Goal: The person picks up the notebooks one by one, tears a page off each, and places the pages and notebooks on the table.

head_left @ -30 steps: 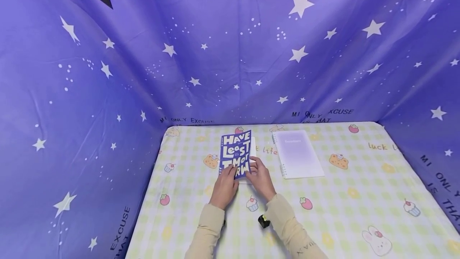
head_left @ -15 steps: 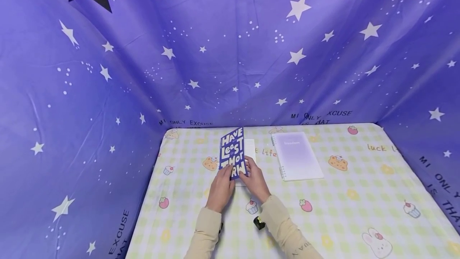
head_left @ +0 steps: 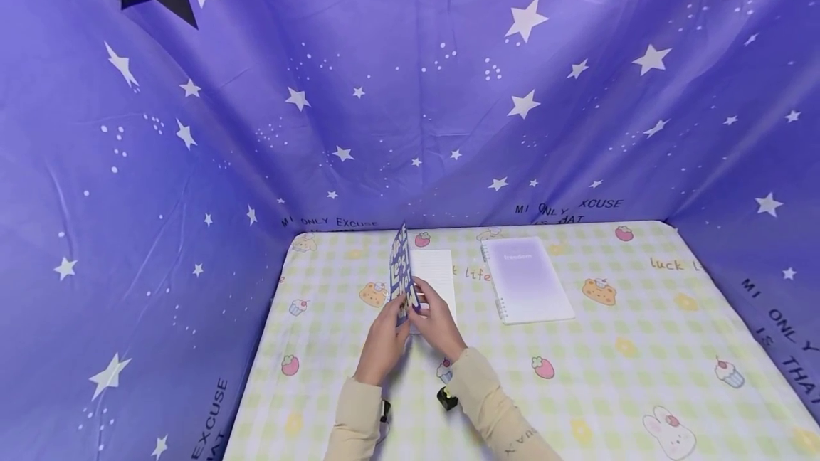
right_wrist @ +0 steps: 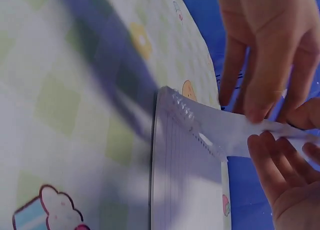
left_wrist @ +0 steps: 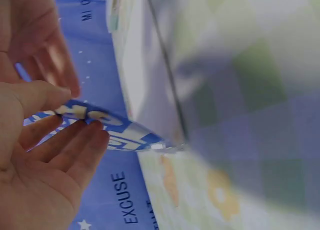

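Observation:
A spiral notebook with a blue, white-lettered cover lies on the table, its cover standing nearly upright over the left side. Its lined page shows to the right. My left hand pinches the cover near its lower edge; in the left wrist view the thumb of that left hand lies above it and the fingers below. My right hand grips the cover's free edge, with fingers on the pale inner side in the right wrist view. The clear coil joins cover and pages there.
A second spiral notebook, pale purple and closed, lies to the right. The tablecloth is checked, with printed cakes and strawberries. Purple star-patterned curtains enclose the table's back and sides.
The blue cover has swung up and leftward from facing me to nearly edge-on, uncovering more of the lined page. Both hands have moved left with it.

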Action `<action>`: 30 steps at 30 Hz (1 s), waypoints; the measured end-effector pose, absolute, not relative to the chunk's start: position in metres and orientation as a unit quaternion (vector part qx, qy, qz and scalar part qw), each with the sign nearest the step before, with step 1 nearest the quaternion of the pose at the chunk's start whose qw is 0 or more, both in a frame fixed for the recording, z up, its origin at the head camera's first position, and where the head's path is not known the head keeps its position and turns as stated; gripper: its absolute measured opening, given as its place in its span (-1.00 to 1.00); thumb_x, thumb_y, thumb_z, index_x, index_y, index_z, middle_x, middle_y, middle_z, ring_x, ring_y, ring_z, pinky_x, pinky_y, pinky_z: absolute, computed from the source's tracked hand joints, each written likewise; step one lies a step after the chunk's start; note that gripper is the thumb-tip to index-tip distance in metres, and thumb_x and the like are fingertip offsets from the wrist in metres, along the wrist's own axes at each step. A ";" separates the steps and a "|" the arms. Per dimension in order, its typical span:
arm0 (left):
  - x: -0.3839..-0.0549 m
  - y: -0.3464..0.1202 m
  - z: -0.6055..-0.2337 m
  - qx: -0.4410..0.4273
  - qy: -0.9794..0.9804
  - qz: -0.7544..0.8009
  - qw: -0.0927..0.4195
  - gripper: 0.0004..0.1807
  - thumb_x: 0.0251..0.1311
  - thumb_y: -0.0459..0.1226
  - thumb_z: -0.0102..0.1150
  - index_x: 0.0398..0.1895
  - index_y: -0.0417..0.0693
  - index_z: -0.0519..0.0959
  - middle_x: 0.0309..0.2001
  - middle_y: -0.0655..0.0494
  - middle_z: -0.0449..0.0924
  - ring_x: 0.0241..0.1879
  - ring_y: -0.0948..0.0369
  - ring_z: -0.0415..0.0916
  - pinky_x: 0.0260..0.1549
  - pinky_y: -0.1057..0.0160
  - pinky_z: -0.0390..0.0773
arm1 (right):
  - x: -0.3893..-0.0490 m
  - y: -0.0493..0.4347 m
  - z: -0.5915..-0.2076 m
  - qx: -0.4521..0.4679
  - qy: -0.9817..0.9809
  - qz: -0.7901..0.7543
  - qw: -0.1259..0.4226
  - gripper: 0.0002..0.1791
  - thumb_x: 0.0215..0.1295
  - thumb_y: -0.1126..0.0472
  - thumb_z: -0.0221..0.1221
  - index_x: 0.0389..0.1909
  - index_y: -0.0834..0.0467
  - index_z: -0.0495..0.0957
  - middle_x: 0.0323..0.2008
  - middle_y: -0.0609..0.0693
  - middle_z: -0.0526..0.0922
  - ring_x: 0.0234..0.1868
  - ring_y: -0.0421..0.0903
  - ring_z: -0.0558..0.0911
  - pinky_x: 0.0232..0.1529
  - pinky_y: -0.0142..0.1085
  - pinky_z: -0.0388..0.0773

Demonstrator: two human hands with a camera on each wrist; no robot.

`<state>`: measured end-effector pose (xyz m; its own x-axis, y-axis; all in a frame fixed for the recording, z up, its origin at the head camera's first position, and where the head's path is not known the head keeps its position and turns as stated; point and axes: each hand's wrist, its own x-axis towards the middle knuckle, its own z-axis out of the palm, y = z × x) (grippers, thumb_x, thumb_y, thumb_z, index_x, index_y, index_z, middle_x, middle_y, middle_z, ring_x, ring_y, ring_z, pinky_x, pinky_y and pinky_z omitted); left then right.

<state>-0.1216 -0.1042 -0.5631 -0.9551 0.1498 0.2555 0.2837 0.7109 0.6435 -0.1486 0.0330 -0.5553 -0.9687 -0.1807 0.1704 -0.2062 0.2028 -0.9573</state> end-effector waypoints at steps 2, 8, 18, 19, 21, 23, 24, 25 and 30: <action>-0.120 -0.106 -0.557 -0.120 -0.914 -0.375 0.101 -0.41 0.25 -0.47 0.13 0.38 -0.25 0.35 0.27 -0.20 0.48 0.25 -0.10 0.47 0.27 -0.02 0.46 | -0.148 0.031 -0.554 0.141 -0.767 0.625 0.009 -0.32 0.27 0.54 0.15 0.42 0.34 0.24 0.20 0.35 0.47 0.14 0.26 0.56 0.07 -0.17 0.66; -0.118 -0.110 -0.544 -0.111 -0.904 -0.396 0.113 -0.36 0.20 -0.63 -0.06 0.40 -0.22 0.33 0.27 -0.21 0.48 0.23 -0.07 0.49 0.23 0.00 0.50 | -0.141 0.030 -0.534 0.203 -0.747 0.633 -0.010 -0.33 0.23 0.59 0.14 0.38 0.49 0.22 0.19 0.45 0.41 0.16 0.40 0.50 0.12 0.03 0.60; -0.115 -0.110 -0.525 -0.044 -0.886 -0.456 0.075 -0.49 0.54 -0.14 -0.12 0.45 -0.14 0.29 0.35 -0.10 0.41 0.12 -0.01 0.57 0.07 0.01 0.62 | -0.148 0.020 -0.570 0.209 -0.755 0.621 -0.002 -0.33 0.25 0.54 0.19 0.40 0.37 0.28 0.21 0.37 0.44 0.15 0.31 0.53 0.15 0.10 0.57; -0.115 -0.110 -0.524 -0.040 -0.884 -0.459 0.078 -0.48 0.54 -0.13 -0.11 0.45 -0.15 0.29 0.35 -0.11 0.41 0.12 -0.02 0.58 0.05 0.01 0.63 | -0.149 0.019 -0.573 0.207 -0.759 0.618 -0.005 -0.33 0.25 0.52 0.21 0.40 0.33 0.30 0.21 0.33 0.45 0.15 0.27 0.54 0.15 0.05 0.58; -0.115 -0.110 -0.523 -0.031 -0.881 -0.464 0.083 -0.47 0.52 -0.12 -0.08 0.45 -0.15 0.28 0.32 -0.12 0.44 0.10 -0.02 0.59 0.01 0.02 0.65 | -0.150 0.017 -0.575 0.207 -0.765 0.610 -0.008 -0.33 0.26 0.48 0.22 0.40 0.27 0.32 0.21 0.26 0.47 0.16 0.21 0.55 0.15 -0.01 0.60; -0.116 -0.111 -0.522 -0.025 -0.880 -0.465 0.092 -0.46 0.50 -0.14 -0.04 0.44 -0.16 0.29 0.28 -0.14 0.47 0.08 -0.02 0.60 -0.01 0.03 0.67 | -0.151 0.016 -0.574 0.207 -0.769 0.605 -0.013 -0.33 0.27 0.44 0.23 0.41 0.20 0.34 0.21 0.21 0.49 0.17 0.16 0.55 0.16 -0.06 0.60; -0.117 -0.112 -0.521 -0.023 -0.879 -0.466 0.096 -0.46 0.49 -0.15 -0.01 0.44 -0.16 0.29 0.27 -0.15 0.48 0.07 -0.02 0.61 -0.02 0.04 0.67 | -0.151 0.016 -0.574 0.210 -0.770 0.603 -0.014 -0.33 0.28 0.43 0.23 0.41 0.18 0.34 0.21 0.20 0.49 0.18 0.15 0.55 0.16 -0.06 0.60; -0.117 -0.113 -0.521 -0.020 -0.878 -0.468 0.098 -0.45 0.47 -0.16 0.02 0.44 -0.16 0.29 0.26 -0.14 0.50 0.06 -0.01 0.62 -0.02 0.04 0.67 | -0.152 0.015 -0.574 0.213 -0.772 0.599 -0.014 -0.34 0.28 0.43 0.23 0.41 0.18 0.34 0.21 0.20 0.49 0.18 0.15 0.55 0.16 -0.06 0.60; -0.119 -0.119 -0.521 -0.012 -0.878 -0.466 0.107 -0.40 0.40 -0.20 0.14 0.44 -0.19 0.29 0.25 -0.17 0.50 0.04 -0.01 0.63 0.01 0.05 0.66 | -0.152 0.011 -0.573 0.229 -0.791 0.567 -0.010 -0.35 0.28 0.42 0.23 0.40 0.20 0.34 0.20 0.20 0.50 0.19 0.13 0.55 0.16 -0.09 0.60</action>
